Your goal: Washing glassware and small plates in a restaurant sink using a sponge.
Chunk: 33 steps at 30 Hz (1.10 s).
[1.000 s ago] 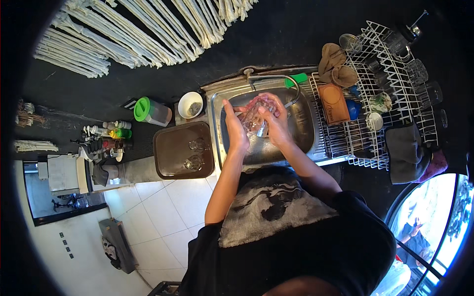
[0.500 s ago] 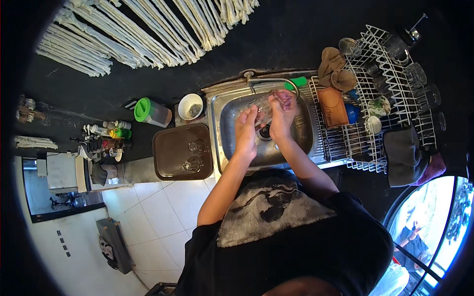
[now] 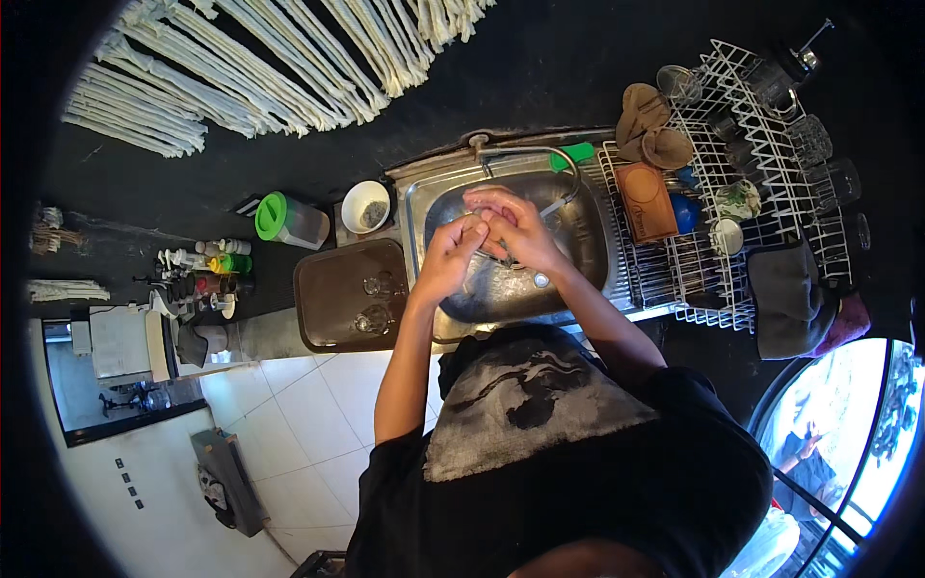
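Over the steel sink (image 3: 578, 275), my left hand (image 3: 450, 252) and my right hand (image 3: 515, 229) are closed together around a clear glass (image 3: 493, 249). My fingers and thumbs cover most of it, so its shape hardly shows. My right hand curls over the far side, while my left grips from the near left. Just right of my hands arches the faucet (image 3: 540, 151), with a bright streak, apparently water, below its tip. On the left, a brown tray (image 3: 328, 318) holds clear glassware (image 3: 374, 319).
A white bowl (image 3: 365, 207) and a green-lidded container (image 3: 292, 221) stand behind the tray. Right of the sink, a white wire rack (image 3: 689, 279) carries cups, glasses and an orange-brown box (image 3: 646, 202). A green item (image 3: 572, 156) lies behind the faucet.
Both hands have shifted left, away from the faucet. The glass, plainly visible between them before, is now mostly covered by my fingers.
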Available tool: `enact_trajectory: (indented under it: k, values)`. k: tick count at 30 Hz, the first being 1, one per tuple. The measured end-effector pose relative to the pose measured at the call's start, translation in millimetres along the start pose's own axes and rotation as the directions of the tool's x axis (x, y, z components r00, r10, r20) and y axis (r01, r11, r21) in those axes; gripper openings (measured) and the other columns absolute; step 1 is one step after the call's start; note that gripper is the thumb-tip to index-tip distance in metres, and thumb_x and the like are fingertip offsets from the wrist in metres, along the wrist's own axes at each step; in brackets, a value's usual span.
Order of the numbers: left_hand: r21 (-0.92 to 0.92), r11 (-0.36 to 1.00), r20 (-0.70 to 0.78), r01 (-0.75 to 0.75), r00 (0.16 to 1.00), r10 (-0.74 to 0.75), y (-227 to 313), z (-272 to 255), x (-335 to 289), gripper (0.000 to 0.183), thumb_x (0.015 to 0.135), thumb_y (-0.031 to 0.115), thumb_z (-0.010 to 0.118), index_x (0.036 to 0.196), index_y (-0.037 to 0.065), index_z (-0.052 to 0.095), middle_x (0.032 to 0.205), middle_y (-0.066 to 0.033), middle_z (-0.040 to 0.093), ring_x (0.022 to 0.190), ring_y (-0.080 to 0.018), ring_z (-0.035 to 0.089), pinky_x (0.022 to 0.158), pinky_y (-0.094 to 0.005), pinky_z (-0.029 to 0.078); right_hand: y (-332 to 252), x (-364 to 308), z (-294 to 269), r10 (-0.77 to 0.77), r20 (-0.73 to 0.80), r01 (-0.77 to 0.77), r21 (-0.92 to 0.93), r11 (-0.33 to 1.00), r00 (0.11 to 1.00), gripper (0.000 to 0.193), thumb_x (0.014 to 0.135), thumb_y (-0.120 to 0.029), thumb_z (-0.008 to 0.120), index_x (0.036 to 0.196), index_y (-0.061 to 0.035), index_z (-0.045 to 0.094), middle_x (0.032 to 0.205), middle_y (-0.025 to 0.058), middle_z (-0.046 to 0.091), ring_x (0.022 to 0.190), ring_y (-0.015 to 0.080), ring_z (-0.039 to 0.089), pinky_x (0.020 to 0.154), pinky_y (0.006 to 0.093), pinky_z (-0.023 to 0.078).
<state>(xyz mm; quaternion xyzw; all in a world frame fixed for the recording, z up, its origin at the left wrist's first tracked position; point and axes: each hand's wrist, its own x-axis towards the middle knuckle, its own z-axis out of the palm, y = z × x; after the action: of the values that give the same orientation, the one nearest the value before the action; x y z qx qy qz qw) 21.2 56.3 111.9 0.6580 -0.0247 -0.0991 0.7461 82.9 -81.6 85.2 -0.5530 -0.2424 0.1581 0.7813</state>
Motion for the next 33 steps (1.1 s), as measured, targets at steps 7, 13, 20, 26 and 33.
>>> enact_trajectory:
  k: [7,13,20,26,33]
  values:
    - [0.198,0.978,-0.09,-0.064,0.993,0.083,-33.3,2.7,-10.8,0.027,0.098,0.022,0.047,0.096,-0.002,0.058,0.088,-0.0078,0.064,0.076,-0.0135,0.06,0.074,-0.0291,0.048,27.5,-2.6,-17.6,0.256,0.09,-0.265,0.118,0.957,0.963,0.029,0.094,-0.005,0.049,0.122,-0.0035,0.055,0.113,0.01,0.061,0.101,0.0122,0.058,0.084,0.0248,0.047]
    - [0.141,0.989,0.033,-0.049,0.998,0.044,-28.1,3.3,-8.0,0.021,0.096,0.018,0.051,0.09,-0.001,0.057,0.077,-0.0051,0.062,0.071,-0.0109,0.058,0.067,-0.0261,0.048,58.6,-33.3,-28.3,0.527,0.324,-0.578,0.689,0.438,0.785,0.043,0.097,-0.041,0.039,0.117,-0.0067,0.057,0.106,0.0113,0.064,0.081,0.0217,0.067,0.057,0.039,0.058]
    - [0.013,1.0,-0.324,-0.027,0.946,0.03,-88.2,-23.1,-6.6,0.026,0.097,0.026,0.051,0.084,0.003,0.055,0.072,-0.0053,0.061,0.063,-0.0115,0.057,0.062,-0.0265,0.044,74.2,-16.1,-5.7,0.405,-0.184,-0.326,0.347,0.879,0.896,0.026,0.088,-0.003,0.056,0.114,0.0006,0.059,0.105,0.0091,0.065,0.099,0.0179,0.062,0.091,0.0255,0.046]
    - [-0.573,0.816,-0.409,0.08,0.835,-0.369,-157.0,-21.9,-34.3,0.019,0.095,0.022,0.051,0.087,0.005,0.056,0.071,-0.0042,0.057,0.065,-0.0147,0.059,0.068,-0.0277,0.047,94.8,-2.7,12.4,0.392,0.122,-0.391,-0.038,0.92,0.912,0.025,0.087,0.0,0.058,0.111,0.0014,0.061,0.104,0.0093,0.065,0.098,0.0158,0.061,0.09,0.0262,0.047]
    - [-0.706,0.701,-0.451,0.101,0.699,-0.555,-192.5,-73.7,-86.7,0.022,0.089,0.027,0.055,0.08,0.008,0.056,0.066,-0.0021,0.054,0.06,-0.0156,0.059,0.059,-0.0291,0.048,220.2,33.6,46.3,0.78,-0.219,-0.789,0.066,0.611,0.586,0.031,0.082,-0.019,0.068,0.107,-0.0063,0.057,0.1,0.0078,0.06,0.092,0.0195,0.061,0.078,0.0332,0.053]
